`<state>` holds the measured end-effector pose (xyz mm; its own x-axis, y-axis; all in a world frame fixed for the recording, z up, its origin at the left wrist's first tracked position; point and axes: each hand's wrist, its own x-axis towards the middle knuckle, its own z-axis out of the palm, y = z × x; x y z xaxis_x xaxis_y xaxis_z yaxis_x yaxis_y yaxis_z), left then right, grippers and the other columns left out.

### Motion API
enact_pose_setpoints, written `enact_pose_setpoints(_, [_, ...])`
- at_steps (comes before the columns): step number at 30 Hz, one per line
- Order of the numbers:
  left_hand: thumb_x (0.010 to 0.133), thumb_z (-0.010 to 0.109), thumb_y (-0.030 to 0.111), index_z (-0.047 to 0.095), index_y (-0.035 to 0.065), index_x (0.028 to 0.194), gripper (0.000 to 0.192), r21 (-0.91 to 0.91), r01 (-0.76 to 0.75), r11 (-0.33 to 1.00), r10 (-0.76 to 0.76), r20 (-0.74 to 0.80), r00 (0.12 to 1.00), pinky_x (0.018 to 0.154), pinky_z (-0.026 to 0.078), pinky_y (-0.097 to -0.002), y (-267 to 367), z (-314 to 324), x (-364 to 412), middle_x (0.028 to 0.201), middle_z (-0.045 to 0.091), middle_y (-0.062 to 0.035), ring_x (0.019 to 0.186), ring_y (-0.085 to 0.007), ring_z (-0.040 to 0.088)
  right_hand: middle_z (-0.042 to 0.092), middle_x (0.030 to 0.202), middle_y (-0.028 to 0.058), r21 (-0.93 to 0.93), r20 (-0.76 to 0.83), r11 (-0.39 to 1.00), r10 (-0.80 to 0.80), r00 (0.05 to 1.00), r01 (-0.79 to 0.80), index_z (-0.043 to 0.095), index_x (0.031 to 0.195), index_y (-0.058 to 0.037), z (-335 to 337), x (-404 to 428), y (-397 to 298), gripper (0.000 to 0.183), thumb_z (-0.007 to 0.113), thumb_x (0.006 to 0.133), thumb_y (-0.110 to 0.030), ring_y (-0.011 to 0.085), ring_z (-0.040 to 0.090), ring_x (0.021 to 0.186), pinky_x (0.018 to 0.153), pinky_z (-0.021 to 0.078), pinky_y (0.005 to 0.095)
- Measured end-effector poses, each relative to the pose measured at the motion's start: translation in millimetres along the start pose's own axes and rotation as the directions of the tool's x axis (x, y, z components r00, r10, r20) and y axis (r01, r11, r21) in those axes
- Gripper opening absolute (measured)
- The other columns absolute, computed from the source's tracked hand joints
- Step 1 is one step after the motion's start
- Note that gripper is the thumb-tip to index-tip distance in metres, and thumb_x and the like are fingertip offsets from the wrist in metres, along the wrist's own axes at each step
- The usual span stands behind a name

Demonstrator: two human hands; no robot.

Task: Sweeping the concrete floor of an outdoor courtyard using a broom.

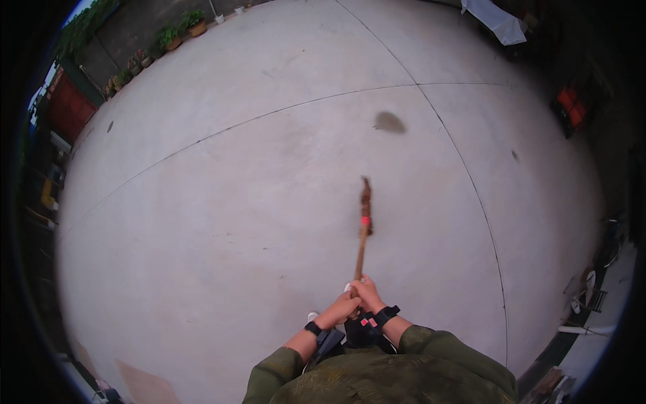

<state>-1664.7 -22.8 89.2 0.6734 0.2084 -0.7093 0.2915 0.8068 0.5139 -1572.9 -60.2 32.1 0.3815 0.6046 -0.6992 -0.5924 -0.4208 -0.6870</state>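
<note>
Both my hands are wrapped around the wooden handle (361,255) of a broom, held out in front of my body. My left hand (343,307) grips nearer my body, and my right hand (368,292) is just beyond it, the two close together. At the far end is the brown broom head (366,199), seen edge-on and somewhat blurred, with a red band (365,220) at its neck. Beneath it lies the pale concrete floor (282,166). Each wrist has a black strap. The handle's near end is partly hidden by my hands.
A dark stain (389,122) marks the concrete beyond the broom. Potted plants (170,38) line the far left wall near a red gate (68,106). Along the right edge are a red-and-black object (571,107) and a white pipe (585,330). A tan board (144,381) lies at lower left.
</note>
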Motion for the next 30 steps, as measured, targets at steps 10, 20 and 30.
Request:
enact_pose_setpoints(10, [0.068,0.043,0.012,0.040,0.0059,0.058,0.012,0.053,0.177,0.983,-0.184,0.169,0.968,0.029,0.021,-0.0231,5.6,23.1,95.0,0.041,0.031,0.0007,0.029,-0.0090,0.026,0.045,0.049,0.0090,0.214,-0.139,0.976,0.070,0.988,-0.039,0.042,0.060,0.0003,-82.7,44.7,-8.2,0.009,0.045,0.064,-0.007,0.0190,0.045,0.037,0.029,0.0355,0.0281])
enact_pose_setpoints(20, [0.071,0.038,0.009,0.045,0.0039,0.071,0.008,-0.252,0.030,0.967,-0.078,-0.181,0.980,0.038,0.035,-0.0238,13.6,-69.5,27.7,0.061,0.046,-0.0037,0.045,-0.0124,0.043,0.042,0.047,0.0060,-0.015,0.094,0.994,0.114,0.989,-0.113,0.041,0.063,-0.0017,54.1,63.3,19.1,0.008,0.040,0.064,-0.010,0.0134,0.037,0.031,0.025,0.0252,0.0235])
enact_pose_setpoints(30, [0.072,0.035,0.009,0.042,0.0040,0.064,0.012,-0.183,-0.084,0.980,0.008,-0.384,0.923,0.031,0.022,-0.0239,50.6,-110.2,-10.4,0.044,0.035,-0.0009,0.032,-0.0101,0.030,0.042,0.049,0.0032,-0.427,0.585,0.904,0.267,0.766,0.011,0.042,0.068,-0.0014,140.1,73.9,-20.0,0.015,0.044,0.069,-0.016,0.0104,0.036,0.033,0.029,0.0287,0.0225])
